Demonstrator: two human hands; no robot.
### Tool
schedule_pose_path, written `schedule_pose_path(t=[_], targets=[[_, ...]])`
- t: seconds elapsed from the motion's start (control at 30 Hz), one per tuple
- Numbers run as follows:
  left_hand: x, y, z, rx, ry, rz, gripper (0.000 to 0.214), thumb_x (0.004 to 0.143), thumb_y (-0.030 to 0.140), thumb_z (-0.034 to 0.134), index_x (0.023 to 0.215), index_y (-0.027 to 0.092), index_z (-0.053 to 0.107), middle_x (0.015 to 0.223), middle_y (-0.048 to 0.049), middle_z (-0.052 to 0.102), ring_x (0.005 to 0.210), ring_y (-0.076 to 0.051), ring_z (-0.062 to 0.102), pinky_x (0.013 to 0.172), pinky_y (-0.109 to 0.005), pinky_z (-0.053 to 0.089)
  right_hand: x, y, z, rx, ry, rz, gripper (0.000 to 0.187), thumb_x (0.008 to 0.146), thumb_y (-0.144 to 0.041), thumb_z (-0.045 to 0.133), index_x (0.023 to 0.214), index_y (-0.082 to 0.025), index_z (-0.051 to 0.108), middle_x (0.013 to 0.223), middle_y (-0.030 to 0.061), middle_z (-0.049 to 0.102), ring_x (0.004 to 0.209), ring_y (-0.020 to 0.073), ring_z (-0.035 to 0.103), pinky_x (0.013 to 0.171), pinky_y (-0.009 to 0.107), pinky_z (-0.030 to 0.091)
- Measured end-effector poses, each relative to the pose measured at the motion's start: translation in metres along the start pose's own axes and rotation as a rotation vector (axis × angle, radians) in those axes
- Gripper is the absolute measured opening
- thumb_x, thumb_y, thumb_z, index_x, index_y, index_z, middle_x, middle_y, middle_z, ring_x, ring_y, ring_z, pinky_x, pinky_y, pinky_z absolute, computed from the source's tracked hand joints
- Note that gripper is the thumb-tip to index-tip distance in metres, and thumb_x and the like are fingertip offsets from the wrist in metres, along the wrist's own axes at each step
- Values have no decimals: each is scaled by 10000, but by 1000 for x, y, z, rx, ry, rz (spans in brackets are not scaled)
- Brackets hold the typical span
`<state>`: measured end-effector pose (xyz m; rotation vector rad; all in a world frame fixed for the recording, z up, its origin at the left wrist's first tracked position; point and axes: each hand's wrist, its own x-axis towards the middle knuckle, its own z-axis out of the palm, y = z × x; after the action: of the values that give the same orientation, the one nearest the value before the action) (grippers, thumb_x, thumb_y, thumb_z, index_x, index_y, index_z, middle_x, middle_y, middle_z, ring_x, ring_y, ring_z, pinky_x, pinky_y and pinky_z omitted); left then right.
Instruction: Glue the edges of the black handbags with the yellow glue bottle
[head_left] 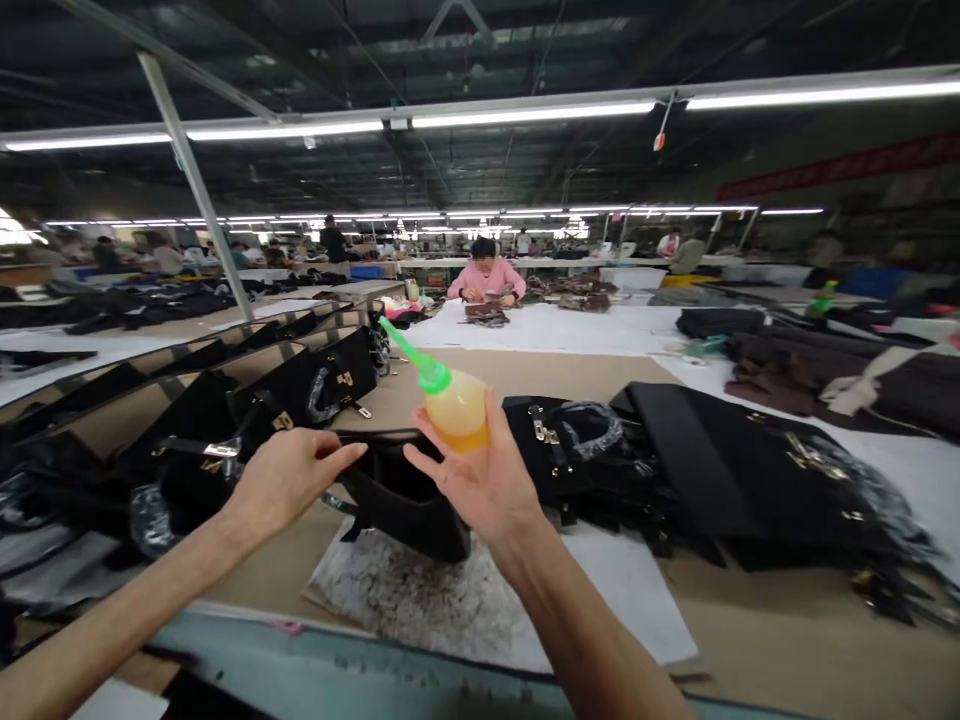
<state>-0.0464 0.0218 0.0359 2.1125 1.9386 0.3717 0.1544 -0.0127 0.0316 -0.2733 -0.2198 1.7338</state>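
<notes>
In my right hand (pixel 487 480) is a squeeze bottle (pixel 457 405) with a green cap and a long green nozzle that points up and left. Yellow-orange liquid fills its lower part. My left hand (pixel 289 475) pinches the top edge of a black handbag (pixel 409 505), its thumb and fingers at the rim. The bag's mouth gapes between my two hands, and its inside is dark. Under the bag lies a stained white sheet (pixel 420 600), smeared with dark marks.
Black handbags (pixel 247 385) with gold clasps stand in rows on the left. More black bag pieces (pixel 720 470) with wrapped handles lie at right. A person in pink (pixel 487 280) works across the table. The table's pale edge (pixel 315 660) runs close in front.
</notes>
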Motion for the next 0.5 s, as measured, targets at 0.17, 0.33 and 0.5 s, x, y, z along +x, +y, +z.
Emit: schedule_pose_path(t=[0.17,0.33,0.5], targets=[[11,6,18,131,223,357,563,660,453,629,1145,179,544,1192,-95,546,1099,-266,492,925,-374,400,2,-20,-5,-71,4,-44,423,868,-495,479,1112,-157,553,1096,117,596,1162,312,439,967,581,278],[7,14,27,-187,82,329,355,855,444,392,936,182,617,920,-47,641,853,-188,594,774,-301,462,4,-20,-5,-161,24,-106,408,839,-486,530,1126,-196,548,1222,116,526,1159,328,439,933,596,319],[-17,22,24,-150,231,491,354,809,474,494,976,171,570,1015,-79,599,947,-204,563,843,-317,437,7,-12,1,-253,49,-171,398,835,-483,537,1132,-218,541,1297,103,471,1174,313,427,924,595,335]])
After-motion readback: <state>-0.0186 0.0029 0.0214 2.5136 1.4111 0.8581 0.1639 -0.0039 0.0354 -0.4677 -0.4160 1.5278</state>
